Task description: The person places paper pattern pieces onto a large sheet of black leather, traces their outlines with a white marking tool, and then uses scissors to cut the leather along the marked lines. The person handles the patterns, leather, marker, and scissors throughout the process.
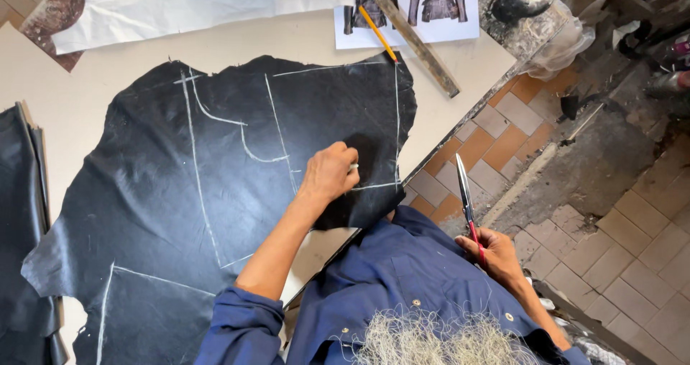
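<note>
A black leather hide [180, 192] marked with white chalk lines lies spread on a pale table [460, 56]. My left hand [329, 174] rests on the hide near its right edge, fingers pinched on a small white piece of chalk [353, 167] beside a chalk line. My right hand [496, 253] is off the table's edge, over the floor, gripping scissors [466, 199] by their red handles. The blades are together and point up and away from me.
A yellow pencil [376, 33] and a wooden ruler [410, 38] lie across a printed sheet showing jackets [438, 9] at the table's far side. White paper [180, 5] lies at the back, more dark leather [18, 214] at the left. A tiled floor [632, 250] is at the right.
</note>
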A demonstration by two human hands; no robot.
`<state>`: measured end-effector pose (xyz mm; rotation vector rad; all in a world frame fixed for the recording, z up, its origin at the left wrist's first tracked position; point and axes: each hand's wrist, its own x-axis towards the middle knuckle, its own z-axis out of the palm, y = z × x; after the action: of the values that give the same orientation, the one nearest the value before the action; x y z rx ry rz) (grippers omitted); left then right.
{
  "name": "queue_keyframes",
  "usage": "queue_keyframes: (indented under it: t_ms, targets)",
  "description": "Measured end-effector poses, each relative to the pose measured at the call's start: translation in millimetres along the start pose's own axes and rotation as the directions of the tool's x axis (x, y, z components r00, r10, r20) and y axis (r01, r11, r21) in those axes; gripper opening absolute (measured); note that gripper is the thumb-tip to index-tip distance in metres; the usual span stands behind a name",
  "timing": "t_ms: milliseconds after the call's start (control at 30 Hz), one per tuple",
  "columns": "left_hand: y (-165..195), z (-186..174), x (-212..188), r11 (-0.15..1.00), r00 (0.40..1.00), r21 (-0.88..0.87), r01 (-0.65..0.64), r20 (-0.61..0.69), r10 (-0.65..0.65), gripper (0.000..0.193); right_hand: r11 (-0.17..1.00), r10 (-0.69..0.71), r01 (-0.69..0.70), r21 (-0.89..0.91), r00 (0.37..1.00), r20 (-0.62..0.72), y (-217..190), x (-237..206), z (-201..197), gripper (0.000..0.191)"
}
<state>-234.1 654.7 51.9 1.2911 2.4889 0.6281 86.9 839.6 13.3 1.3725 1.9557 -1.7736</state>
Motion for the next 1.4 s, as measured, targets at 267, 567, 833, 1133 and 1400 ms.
queue_keyframes:
  t_ms: [267, 567, 833, 1133, 1400]
  targets:
    - [34.3, -38.3, 164.1, 0.993, 0.951, -0.115, -0.009, -0.307, -0.027, 0.027, 0.998, -0.024, 0.025, -0.054, 1.0, 0.018, -18.3, 46.5, -20.0, 0.026]
    - [-100.2, -105.5, -67.0, 0.853, 0.468, 0.028, 0.522, -0.845, -0.259, 0.025, 0.99, -0.014, 0.05, -0.135, 0.967, 0.254, -35.0, 77.1, -5.1, 0.032]
    - [-179.0, -157.4, -307.6, -0.352, -0.553, -0.483, 0.801, -0.374, -0.745, 0.079, 0.634, -0.136, 0.327, -0.7, 0.939, 0.315, -179.4, 146.3, 42.8, 0.054]
    - [-240.2, -173.1, -379.9, 0.009, -0.153, -0.337, 0.941, -0.451, -0.879, 0.069, 0.783, -0.145, 0.165, -0.599, 0.986, 0.082, -252.3, 147.8, 65.9, 0.051]
    - [-291.5, -181.3, -391.9, 0.207, 0.134, -0.113, 0.972, -0.458, -0.879, 0.036, 0.953, -0.13, 0.095, -0.289, 0.986, -0.104, -225.2, 119.8, 100.0, 0.044]
